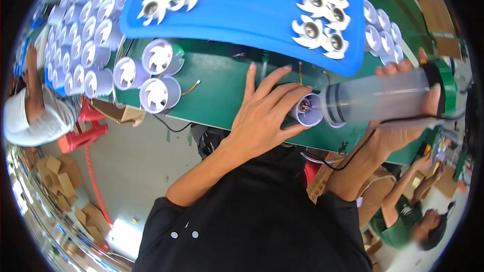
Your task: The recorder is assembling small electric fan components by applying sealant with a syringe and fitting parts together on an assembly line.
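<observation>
My left hand [267,108] steadies a lilac cup-shaped housing [313,117] between its thumb and fingers, other fingers spread over the green table. Inside the housing, copper-coloured motor windings [304,106] show. Wrapped in my right hand [403,116] is a large clear dispensing syringe [380,95], lying almost level, with black bands and a green cap [447,88]. Its narrow tip reaches into the housing's mouth; whether it touches the windings I cannot tell. Another lilac rim shows partly under the syringe. Left of my left hand stand several lilac housings with white fan wheels [157,95].
A blue tray [242,15] with several white fan wheels [311,29] spans the table's far side. Many lilac housings [96,55] crowd the far left, more [379,38] the right. A black cable [353,156] hangs by my right forearm. Other people [408,221] sit right and left.
</observation>
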`<move>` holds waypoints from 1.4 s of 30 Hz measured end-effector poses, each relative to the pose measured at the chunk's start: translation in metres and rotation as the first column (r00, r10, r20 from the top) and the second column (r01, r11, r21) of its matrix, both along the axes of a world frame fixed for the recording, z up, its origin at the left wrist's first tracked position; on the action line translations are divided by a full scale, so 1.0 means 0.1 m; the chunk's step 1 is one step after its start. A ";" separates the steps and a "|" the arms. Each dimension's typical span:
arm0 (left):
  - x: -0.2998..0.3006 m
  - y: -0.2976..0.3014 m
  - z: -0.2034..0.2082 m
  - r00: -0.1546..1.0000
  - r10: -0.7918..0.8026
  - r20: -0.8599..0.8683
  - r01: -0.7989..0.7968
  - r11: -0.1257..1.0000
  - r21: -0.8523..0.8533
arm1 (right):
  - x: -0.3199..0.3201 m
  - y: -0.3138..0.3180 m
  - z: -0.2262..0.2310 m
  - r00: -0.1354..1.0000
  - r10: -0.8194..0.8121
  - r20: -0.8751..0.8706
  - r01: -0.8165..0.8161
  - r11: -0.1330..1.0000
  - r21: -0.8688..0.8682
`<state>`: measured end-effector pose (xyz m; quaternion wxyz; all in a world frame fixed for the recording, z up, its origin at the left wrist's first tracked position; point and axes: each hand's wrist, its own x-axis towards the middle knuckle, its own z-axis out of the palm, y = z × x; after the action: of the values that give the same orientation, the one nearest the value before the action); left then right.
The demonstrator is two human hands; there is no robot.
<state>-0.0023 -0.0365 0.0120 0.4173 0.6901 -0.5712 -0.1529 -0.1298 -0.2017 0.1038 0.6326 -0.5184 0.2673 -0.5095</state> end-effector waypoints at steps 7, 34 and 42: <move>-0.01 -0.04 0.02 0.999 -0.022 0.032 0.022 1.000 -0.001 | -0.34 -0.01 0.18 0.991 -0.077 0.108 0.080 0.997 -0.023; -0.22 -0.15 0.02 0.955 -0.014 0.295 0.022 0.999 -0.024 | -0.84 -0.12 -0.08 0.969 0.100 0.224 -0.069 0.987 -0.143; -0.23 -0.14 0.02 0.960 0.007 0.278 -0.006 1.000 -0.004 | -0.81 -0.10 -0.05 0.982 0.074 0.171 -0.050 0.989 -0.140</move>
<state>-0.0254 -0.0504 0.0145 0.3343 0.7059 -0.6222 -0.0523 -0.2104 -0.2118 0.0989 0.6327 -0.5210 0.1591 -0.5504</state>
